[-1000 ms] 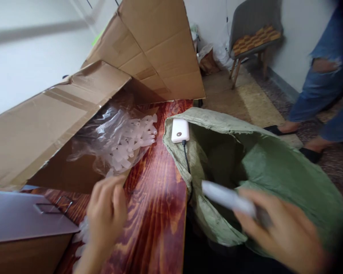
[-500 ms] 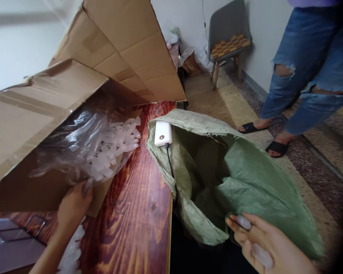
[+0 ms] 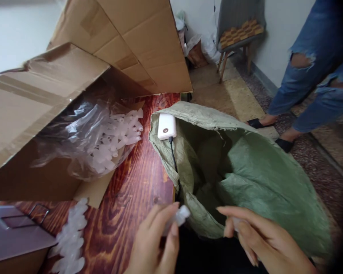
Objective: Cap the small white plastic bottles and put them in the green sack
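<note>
My left hand [image 3: 157, 232] is closed on a small translucent plastic tube [image 3: 183, 215], its ridged end poking out past thumb and forefinger. Across from it, my right hand [image 3: 260, 236] has its fingers curled round a small translucent plastic piece [image 3: 238, 222], mostly hidden by the fingers. Both hands are at the near edge of a large green woven sack [image 3: 263, 163], whose mouth gapes open. To the left, a clear plastic bag in a cardboard box [image 3: 45, 83] spills many similar translucent white tubes [image 3: 117, 133].
A white power bank [image 3: 167, 126] with a black cable rests on the sack's rim. More translucent pieces [image 3: 71, 239] lie on the wooden table [image 3: 125, 213] beside a light lidded box [image 3: 14, 232]. A person in ripped jeans [image 3: 314, 83] stands near a grey chair [image 3: 240, 26].
My left hand has come away from the bag of tubes to the sack's edge, now with a tube. My right hand has curled its fingers; two oval pieces showed on it before.
</note>
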Motion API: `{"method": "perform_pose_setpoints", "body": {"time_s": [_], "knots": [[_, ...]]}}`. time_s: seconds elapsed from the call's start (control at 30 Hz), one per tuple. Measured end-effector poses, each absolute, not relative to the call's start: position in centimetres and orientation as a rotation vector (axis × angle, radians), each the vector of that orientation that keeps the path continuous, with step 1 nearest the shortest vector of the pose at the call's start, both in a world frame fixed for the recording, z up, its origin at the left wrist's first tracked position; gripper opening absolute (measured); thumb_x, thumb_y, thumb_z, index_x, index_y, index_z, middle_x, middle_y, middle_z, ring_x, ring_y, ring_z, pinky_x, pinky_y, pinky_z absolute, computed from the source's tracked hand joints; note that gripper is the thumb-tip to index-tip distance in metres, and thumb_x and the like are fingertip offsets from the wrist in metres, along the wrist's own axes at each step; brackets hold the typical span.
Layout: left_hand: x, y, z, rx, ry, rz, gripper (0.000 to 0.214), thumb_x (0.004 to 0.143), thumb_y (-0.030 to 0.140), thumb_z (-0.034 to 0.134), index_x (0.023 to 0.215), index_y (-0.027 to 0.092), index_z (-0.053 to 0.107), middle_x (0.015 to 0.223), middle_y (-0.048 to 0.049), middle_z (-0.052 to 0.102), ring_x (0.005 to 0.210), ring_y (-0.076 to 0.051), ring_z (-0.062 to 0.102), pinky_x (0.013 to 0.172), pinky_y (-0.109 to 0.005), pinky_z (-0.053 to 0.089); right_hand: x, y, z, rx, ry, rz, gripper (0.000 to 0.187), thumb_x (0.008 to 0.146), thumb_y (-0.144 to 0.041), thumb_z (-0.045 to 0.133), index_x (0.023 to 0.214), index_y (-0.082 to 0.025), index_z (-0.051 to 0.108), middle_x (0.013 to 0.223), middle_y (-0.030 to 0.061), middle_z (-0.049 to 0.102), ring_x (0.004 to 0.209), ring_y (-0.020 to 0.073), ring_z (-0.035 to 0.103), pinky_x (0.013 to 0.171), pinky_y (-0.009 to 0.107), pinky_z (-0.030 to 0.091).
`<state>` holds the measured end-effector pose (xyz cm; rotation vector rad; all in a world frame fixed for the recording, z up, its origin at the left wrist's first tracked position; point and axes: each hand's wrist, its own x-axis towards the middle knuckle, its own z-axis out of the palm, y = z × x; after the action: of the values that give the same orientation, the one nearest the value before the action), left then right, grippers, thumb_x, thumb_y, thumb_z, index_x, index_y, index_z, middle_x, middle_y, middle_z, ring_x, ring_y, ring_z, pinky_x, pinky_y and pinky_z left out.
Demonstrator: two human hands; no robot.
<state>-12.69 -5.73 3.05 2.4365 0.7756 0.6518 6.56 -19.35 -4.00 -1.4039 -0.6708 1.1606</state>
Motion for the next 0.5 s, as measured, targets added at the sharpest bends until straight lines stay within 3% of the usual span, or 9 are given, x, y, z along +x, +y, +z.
{"method": "perform_pose_setpoints", "body": {"time_s": [0.07, 0.13, 0.27, 0.33, 0.4, 0.5], "knots": [[-11.2, -7.4, 2.4, 2.318, 0.768, 0.683, 0.028, 0.096, 0.02, 0.047, 0.122, 0.024, 0.057, 0.107, -0.0049, 0.064, 0.097, -0.016, 0.063, 0.083, -0.024, 0.05, 7.1, -18.5, -2.4, -1.396, -0.903, 1.073, 0.038, 0.099, -0.054, 0.042, 0.116, -0.024, 0.057, 0.077, -0.0004, 0.064, 0.048, 0.0099, 0.049, 0.048, 0.022, 0.042], [-10.6, -8.2, 2.2, 2.268, 0.763, 0.684, 0.025, 0.096, 0.021, 0.049, 0.118, 0.024, 0.06, 0.101, -0.0046, 0.065, 0.089, -0.016, 0.064, 0.079, -0.024, 0.05, 7.2, -17.6, -1.2, -1.365, -1.079, 0.96, 0.034, 0.103, -0.05, 0.035, 0.104, -0.023, 0.055, 0.067, -0.0035, 0.059, 0.049, 0.0103, 0.05, 0.048, 0.021, 0.04], [-10.4, -8.2, 2.4, 2.182, 0.563, 0.573, 0.021, 0.094, 0.016, 0.049, 0.107, 0.024, 0.064, 0.077, 0.0011, 0.063, 0.063, -0.011, 0.059, 0.06, -0.02, 0.044, 5.8, -16.2, 0.0, -1.332, -1.366, 0.636, 0.047, 0.104, -0.054, 0.028, 0.085, -0.02, 0.054, 0.061, -0.0043, 0.054, 0.055, 0.0101, 0.056, 0.055, 0.021, 0.04], [-10.6, -8.2, 2.5, 2.111, 0.628, 0.605, 0.019, 0.095, 0.016, 0.048, 0.1, 0.025, 0.064, 0.074, 0.0027, 0.063, 0.06, -0.01, 0.058, 0.057, -0.019, 0.041, 5.0, -15.8, 0.2, -1.295, -1.416, 0.48, 0.051, 0.104, -0.055, 0.026, 0.082, -0.02, 0.054, 0.063, -0.0038, 0.056, 0.055, 0.0095, 0.057, 0.057, 0.021, 0.041], [-10.7, -8.5, 2.4, 2.017, 0.803, 0.622, 0.016, 0.097, 0.021, 0.049, 0.092, 0.024, 0.064, 0.071, 0.0038, 0.062, 0.059, -0.009, 0.055, 0.056, -0.019, 0.038, 4.5, -15.9, 0.1, -1.316, -1.443, 0.384, 0.05, 0.104, -0.055, 0.028, 0.083, -0.02, 0.056, 0.064, -0.0035, 0.057, 0.056, 0.0094, 0.057, 0.057, 0.02, 0.043], [-10.7, -8.6, 1.9, 1.826, 0.946, 0.586, 0.023, 0.098, 0.034, 0.05, 0.083, 0.02, 0.061, 0.066, 0.0027, 0.056, 0.056, -0.009, 0.048, 0.053, -0.018, 0.034, 4.2, -16.5, 0.0, -1.394, -1.521, 0.3, 0.037, 0.103, -0.05, 0.039, 0.105, -0.021, 0.062, 0.075, -0.0018, 0.063, 0.064, 0.0093, 0.063, 0.063, 0.019, 0.048]]}}
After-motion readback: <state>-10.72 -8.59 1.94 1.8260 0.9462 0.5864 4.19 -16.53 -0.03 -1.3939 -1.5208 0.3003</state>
